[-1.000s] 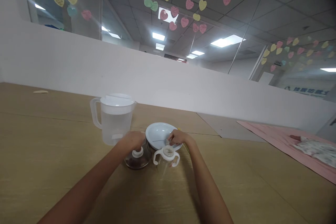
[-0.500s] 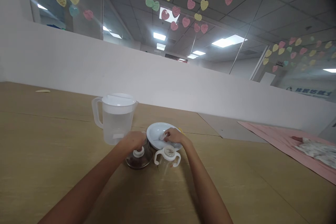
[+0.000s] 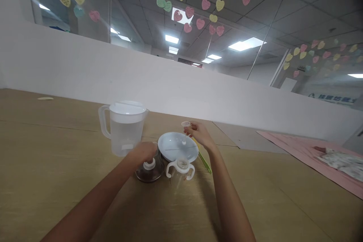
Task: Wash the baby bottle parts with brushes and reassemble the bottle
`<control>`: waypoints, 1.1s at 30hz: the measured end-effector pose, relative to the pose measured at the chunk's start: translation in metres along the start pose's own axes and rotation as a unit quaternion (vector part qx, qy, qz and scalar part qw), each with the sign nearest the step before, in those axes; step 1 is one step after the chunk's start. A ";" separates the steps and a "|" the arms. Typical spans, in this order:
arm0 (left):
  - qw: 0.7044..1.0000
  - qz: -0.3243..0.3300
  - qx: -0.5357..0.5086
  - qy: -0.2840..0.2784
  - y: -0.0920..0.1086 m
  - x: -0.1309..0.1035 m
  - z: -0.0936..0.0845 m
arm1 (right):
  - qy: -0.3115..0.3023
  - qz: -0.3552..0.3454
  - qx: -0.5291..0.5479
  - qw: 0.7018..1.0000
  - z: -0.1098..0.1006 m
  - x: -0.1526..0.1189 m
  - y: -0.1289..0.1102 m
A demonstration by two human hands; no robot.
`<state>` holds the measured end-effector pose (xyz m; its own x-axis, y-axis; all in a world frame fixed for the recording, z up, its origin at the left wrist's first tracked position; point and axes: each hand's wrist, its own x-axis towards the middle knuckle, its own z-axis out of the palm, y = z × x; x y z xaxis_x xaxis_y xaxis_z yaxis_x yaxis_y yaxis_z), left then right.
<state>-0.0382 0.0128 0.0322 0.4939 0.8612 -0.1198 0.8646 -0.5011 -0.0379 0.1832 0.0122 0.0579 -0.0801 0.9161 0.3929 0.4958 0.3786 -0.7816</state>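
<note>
My left hand (image 3: pixel 146 152) is closed over a dark round piece with a white knob (image 3: pixel 149 174), in front of a clear plastic pitcher (image 3: pixel 126 132). What its fingers grip is partly hidden. Above the far right edge of a white bowl (image 3: pixel 170 151), my right hand (image 3: pixel 197 133) pinches a small clear cup-like piece (image 3: pixel 185 124). A small white bit (image 3: pixel 184 143) shows over the bowl. Just in front of the bowl stands a clear bottle with two white handles (image 3: pixel 181 170).
A green-handled utensil (image 3: pixel 205 163) lies right of the bowl. At the far right a patterned cloth (image 3: pixel 342 162) rests on a pink cloth (image 3: pixel 300 149). A flat pale piece (image 3: pixel 45 98) lies far left. A white wall (image 3: pixel 170 90) rises behind the table.
My right hand has risen out of the bowl and moved right and away, carrying the small clear piece. The green handle now shows. My left hand has stayed in place.
</note>
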 end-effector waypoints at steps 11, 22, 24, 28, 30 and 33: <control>1.000 0.000 -0.011 0.028 -0.001 0.005 0.008 | -0.109 -0.026 0.013 0.994 -0.022 -0.038 -0.055; 1.000 0.008 -0.003 0.013 -0.004 0.006 0.006 | -0.203 -0.011 -0.009 0.979 -0.014 -0.038 -0.054; 1.000 0.007 -0.003 0.011 -0.005 0.005 0.003 | -0.214 0.000 -0.030 0.976 -0.014 -0.038 -0.052; 1.000 0.007 -0.011 0.020 -0.009 -0.001 -0.007 | -0.217 0.011 -0.106 0.970 -0.010 -0.037 -0.046; 0.999 0.007 -0.017 0.029 -0.014 -0.005 -0.012 | -0.231 0.027 -0.152 0.961 -0.007 -0.036 -0.043; 0.998 0.012 -0.030 0.048 -0.025 -0.010 -0.018 | -0.253 0.037 -0.224 0.941 -0.004 -0.034 -0.039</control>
<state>-0.0627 0.0185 0.0524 0.5181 0.8550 -0.0245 0.8553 -0.5176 0.0229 0.1701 -0.0339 0.0770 -0.3756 0.9265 -0.0239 0.8216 0.3210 -0.4711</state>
